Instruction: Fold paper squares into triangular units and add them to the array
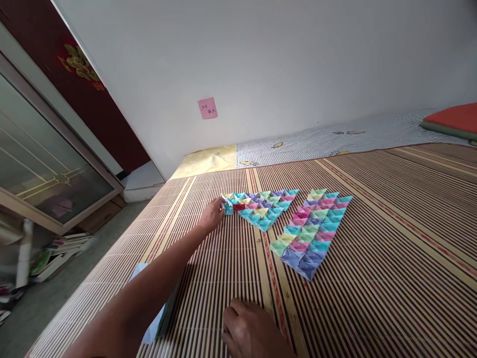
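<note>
My left hand (213,214) stretches forward to the left end of a cluster of small folded paper boats (261,205) in turquoise, purple, green, pink and yellow. Its fingers are pinched together at a boat on that end, partly covering it. To the right lies a second, longer group of similar folded paper boats (309,228), set in slanting rows. My right hand (253,328) rests low on the striped mat with its fingers curled in. Whether anything is inside them is hidden. Beneath my left forearm lies a stack of pale blue paper (151,330), partly covered.
The striped bamboo mat (208,278) covers the bed, with a patterned sheet (290,149) along the wall. Red and green folded cloth (452,119) lies at the far right. A pink note (207,108) sticks to the wall. Books (61,253) lie on the floor at left.
</note>
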`<action>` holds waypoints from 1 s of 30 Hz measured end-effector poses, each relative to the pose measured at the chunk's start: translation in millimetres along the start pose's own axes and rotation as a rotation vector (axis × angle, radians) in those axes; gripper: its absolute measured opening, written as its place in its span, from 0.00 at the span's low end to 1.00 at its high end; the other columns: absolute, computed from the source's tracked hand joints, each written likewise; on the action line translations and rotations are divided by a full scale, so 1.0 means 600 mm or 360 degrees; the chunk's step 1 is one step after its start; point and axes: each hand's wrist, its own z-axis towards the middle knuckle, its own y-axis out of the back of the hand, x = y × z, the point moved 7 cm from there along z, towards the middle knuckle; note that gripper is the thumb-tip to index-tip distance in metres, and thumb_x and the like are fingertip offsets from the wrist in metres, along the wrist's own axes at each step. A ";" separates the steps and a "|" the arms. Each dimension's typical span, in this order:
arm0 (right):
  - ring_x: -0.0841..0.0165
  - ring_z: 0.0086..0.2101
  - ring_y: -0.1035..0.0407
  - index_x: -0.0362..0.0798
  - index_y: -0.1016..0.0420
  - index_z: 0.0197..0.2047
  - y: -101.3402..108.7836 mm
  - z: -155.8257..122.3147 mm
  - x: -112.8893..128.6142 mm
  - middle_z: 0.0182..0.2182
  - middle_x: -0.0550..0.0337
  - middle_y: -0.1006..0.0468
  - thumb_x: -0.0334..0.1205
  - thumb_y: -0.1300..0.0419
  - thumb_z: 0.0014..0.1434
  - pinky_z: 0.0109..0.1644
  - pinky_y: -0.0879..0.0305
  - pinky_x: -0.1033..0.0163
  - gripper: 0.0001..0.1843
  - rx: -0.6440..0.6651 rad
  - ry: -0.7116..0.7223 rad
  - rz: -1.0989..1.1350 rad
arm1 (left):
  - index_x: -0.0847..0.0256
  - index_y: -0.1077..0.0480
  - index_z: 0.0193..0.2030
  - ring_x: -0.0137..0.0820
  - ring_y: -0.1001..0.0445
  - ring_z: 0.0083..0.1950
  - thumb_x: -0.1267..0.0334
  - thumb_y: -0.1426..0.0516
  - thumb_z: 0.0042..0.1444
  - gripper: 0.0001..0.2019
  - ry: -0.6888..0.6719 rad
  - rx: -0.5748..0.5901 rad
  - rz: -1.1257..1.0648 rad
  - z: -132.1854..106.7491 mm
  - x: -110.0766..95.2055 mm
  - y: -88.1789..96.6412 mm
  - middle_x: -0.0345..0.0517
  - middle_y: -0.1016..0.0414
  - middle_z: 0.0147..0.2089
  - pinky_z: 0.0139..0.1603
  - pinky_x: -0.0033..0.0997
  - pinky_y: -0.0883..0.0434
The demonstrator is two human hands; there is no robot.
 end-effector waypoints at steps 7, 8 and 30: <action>0.59 0.45 0.23 0.44 0.18 0.48 0.001 -0.003 -0.003 0.46 0.50 0.17 0.28 0.35 0.66 0.40 0.40 0.61 0.08 -0.0077 0.0033 0.0066 | 0.61 0.26 0.58 0.39 0.20 0.51 0.59 0.39 0.69 0.14 -0.0084 0.0111 0.0123 0.005 -0.017 0.001 0.52 0.23 0.58 0.49 0.46 0.20; 0.59 0.45 0.23 0.44 0.18 0.48 0.002 -0.003 -0.003 0.46 0.51 0.17 0.28 0.35 0.66 0.40 0.40 0.62 0.08 -0.0073 0.0036 0.0069 | 0.61 0.26 0.58 0.39 0.20 0.51 0.59 0.39 0.69 0.14 -0.0090 0.0133 0.0131 0.004 -0.018 0.000 0.52 0.23 0.57 0.49 0.45 0.20; 0.62 0.43 0.23 0.45 0.19 0.45 -0.004 -0.001 -0.002 0.44 0.53 0.18 0.30 0.36 0.66 0.39 0.42 0.62 0.06 -0.0133 0.0051 0.0023 | 0.61 0.27 0.60 0.41 0.20 0.52 0.57 0.39 0.69 0.16 -0.0078 0.0080 0.0107 -0.007 0.013 -0.006 0.53 0.23 0.58 0.51 0.48 0.20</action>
